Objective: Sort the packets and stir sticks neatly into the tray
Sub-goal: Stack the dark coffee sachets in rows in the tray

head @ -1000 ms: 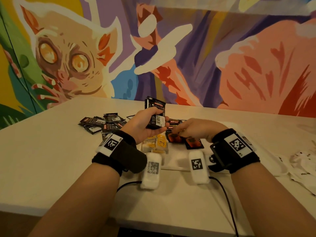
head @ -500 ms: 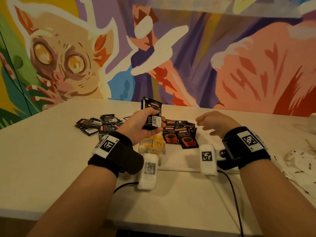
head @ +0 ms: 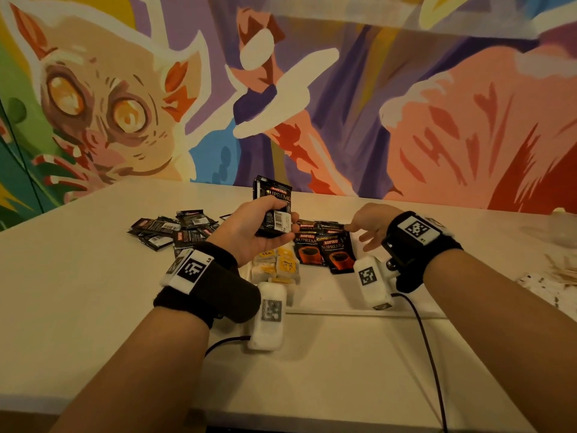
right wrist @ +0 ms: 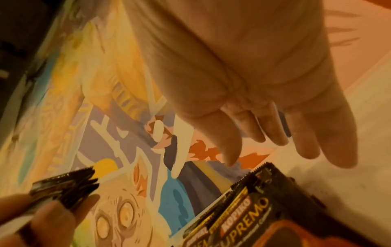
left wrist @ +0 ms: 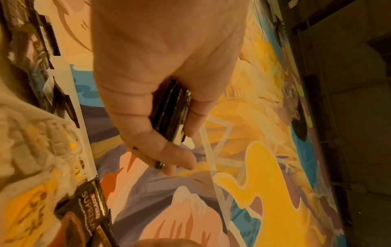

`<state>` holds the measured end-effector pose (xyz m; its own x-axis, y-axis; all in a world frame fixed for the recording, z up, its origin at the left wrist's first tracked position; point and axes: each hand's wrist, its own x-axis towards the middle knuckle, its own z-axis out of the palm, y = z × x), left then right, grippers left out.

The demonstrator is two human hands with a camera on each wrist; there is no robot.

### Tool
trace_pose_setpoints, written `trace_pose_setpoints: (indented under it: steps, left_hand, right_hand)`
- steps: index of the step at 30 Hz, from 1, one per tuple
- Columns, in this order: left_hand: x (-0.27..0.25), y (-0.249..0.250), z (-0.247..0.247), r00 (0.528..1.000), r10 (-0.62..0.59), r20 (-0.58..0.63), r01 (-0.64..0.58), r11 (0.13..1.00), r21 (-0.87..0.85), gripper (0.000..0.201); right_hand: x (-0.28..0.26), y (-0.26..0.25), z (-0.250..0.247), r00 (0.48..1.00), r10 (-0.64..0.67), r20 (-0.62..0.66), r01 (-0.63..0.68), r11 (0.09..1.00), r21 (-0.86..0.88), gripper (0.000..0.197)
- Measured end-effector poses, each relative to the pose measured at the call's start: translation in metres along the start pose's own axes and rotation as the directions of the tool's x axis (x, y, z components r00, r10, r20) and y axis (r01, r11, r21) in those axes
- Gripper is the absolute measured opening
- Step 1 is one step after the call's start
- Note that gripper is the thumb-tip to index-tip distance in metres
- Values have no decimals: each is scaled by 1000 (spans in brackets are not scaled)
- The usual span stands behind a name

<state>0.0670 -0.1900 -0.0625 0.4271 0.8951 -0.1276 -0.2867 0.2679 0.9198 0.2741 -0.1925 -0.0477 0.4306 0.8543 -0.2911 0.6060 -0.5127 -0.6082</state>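
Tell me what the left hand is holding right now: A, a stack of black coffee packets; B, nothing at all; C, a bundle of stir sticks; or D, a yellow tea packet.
A: the left hand grips a stack of black coffee packets upright above the tray, and the left wrist view shows several dark packet edges pinched between thumb and fingers.

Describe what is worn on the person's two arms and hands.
Both forearms are bare, with no sleeves. Each wrist carries a thick black fabric wristband topped by a white square-code tag, and a white box-shaped camera module with its own black code hangs below. A thin black cable trails from each module. The hands are ungloved.
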Motion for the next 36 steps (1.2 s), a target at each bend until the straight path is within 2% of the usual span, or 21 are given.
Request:
trace_pose_setpoints:
  steps: [5,7,11,16,18,20,22,25,27,30,32,33,34,36]
  left_hand:
    - [1,-1,0,1000,-7,8,7,1000,11,16]
    - [1,-1,1,1000,-10,7,10,1000,12,15]
    - [1,-2,0,1000,-18,9,18,1000,12,16]
    - [1,-2,0,1000,-19,22,19,1000,14,15]
    - [1,-2,1,1000,-9,30,9,1000,13,14]
    - [0,-2,2,999,22,38,-22,1000,4,13]
    - [0,-2,1,998,61,35,-62,998,16,13]
    - [0,-3,1,995,99,17,-100,992,83,18]
    - [-1,-3,1,993,116,-3,-115,987,108,18]
    - [0,-5,2,987,161,-19,-156,976,152,14]
    - [0,-5,3,979,201,-17,-195,965,177,10]
    - [0,-5,3,977,215,-11,-210,960,185,8]
    - [0,-4,4,975,221,-4,-216,958,186,13]
    - [1,-2,3,984,179,22,-180,975,131,38]
  right_hand:
    - [-2,-1,-1,988,-45,151,91,945,-315,77]
    - [-3,-6,1,985,-53,164,122,887,-446,74]
    - [-2,-10,9,983,-55,177,146,817,-557,55]
    - [-6,-13,5,988,-74,134,138,815,-563,55]
    - [-12,-16,-1,986,-139,95,169,821,-546,54]
    - [-19,-19,-4,971,-236,42,229,857,-461,49]
    - [-27,-25,-4,935,-353,-11,335,897,-288,44]
    - [-47,-35,0,889,-456,39,451,888,92,37]
    - [-58,-39,5,874,-482,61,461,862,211,34]
    - [-62,-42,17,852,-523,-5,485,786,384,22]
    - [-64,-44,23,845,-535,-14,444,686,576,9]
    - [-64,-45,23,845,-534,-25,417,629,655,15]
    - [-64,-45,23,845,-533,-36,395,580,713,22]
    - [-62,-44,22,844,-534,-49,368,510,778,29]
